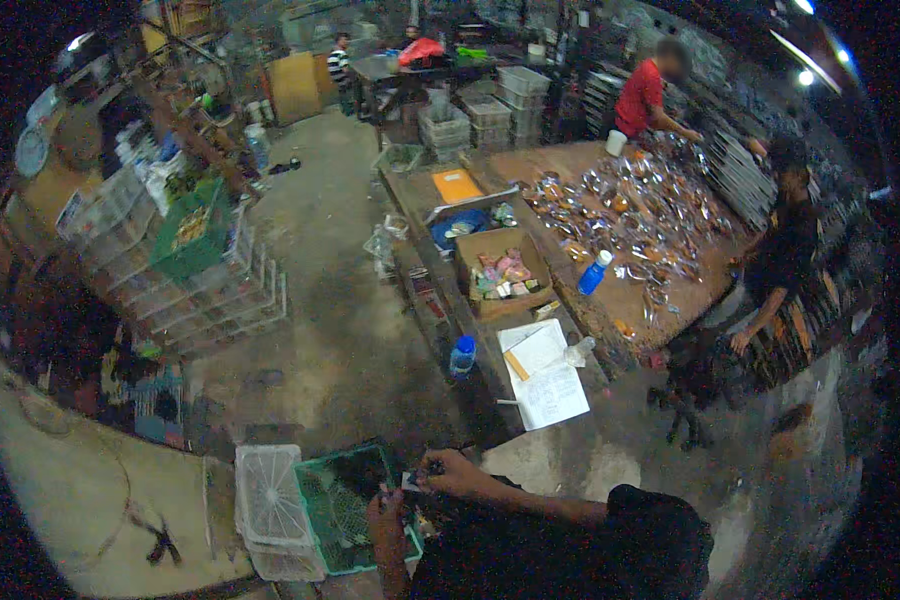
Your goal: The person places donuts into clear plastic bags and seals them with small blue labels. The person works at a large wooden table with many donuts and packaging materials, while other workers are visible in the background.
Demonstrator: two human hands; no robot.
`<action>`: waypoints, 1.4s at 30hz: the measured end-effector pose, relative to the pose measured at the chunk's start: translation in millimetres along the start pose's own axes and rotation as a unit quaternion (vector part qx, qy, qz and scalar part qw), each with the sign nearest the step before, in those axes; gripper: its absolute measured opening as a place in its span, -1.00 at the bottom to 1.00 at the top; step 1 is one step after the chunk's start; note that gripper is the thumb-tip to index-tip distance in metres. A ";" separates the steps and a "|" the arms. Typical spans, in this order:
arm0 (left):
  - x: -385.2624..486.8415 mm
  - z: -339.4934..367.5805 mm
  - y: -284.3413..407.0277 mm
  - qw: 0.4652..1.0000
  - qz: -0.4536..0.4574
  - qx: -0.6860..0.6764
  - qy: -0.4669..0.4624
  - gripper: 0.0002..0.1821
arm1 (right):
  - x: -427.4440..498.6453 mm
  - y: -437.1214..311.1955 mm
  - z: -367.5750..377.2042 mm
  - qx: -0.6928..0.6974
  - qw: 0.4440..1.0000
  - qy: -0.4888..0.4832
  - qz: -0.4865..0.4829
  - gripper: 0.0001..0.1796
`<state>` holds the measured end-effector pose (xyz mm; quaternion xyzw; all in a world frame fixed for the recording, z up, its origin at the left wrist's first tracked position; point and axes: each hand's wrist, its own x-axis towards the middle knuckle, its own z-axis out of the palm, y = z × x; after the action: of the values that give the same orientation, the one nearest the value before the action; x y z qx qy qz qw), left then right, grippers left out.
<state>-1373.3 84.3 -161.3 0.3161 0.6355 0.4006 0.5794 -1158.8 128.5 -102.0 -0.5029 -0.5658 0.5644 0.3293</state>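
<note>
My left hand (pixel 386 514) is raised over the right side of a green plastic crate (pixel 309 517), its fingers bent upward. Just beyond the crate's right edge is my right hand (pixel 450 474), with fingers curled. A small white piece (pixel 411 481) shows between the two hands, at the right fingertips. Darkness and blur hide whether either hand grips it. Mesh walls and a dark inside can be seen in the green crate. Against its left side stands a whitish plastic crate (pixel 271 499) with a ribbed surface.
A long wooden table (pixel 510 161) bears many clear-wrapped packets (pixel 645 202), an open notebook (pixel 547 382), a cardboard box (pixel 499 300) and a blue bottle (pixel 592 274). Two people work at its right side. Stacked crates (pixel 187 300) stand left, across the concrete floor (pixel 322 202).
</note>
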 end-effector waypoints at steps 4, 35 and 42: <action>60.2 -3.5 41.4 1.000 -0.017 -0.001 0.020 -0.49 | 32.1 -8.7 -49.3 0.080 0.989 0.110 0.053 -0.80; 499.1 126.8 216.9 0.889 0.162 0.342 -0.257 -0.61 | 205.0 39.5 -86.8 0.202 0.906 0.362 -0.085 -0.76; 698.3 42.2 164.3 0.922 0.051 0.299 -0.243 -0.64 | 418.3 68.1 -108.8 0.173 0.909 0.334 -0.178 -0.80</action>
<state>-1431.7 773.7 -355.3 0.5939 0.5485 0.1319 0.5737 -1159.0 545.7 -233.8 -0.4879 -0.3966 0.3843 0.6760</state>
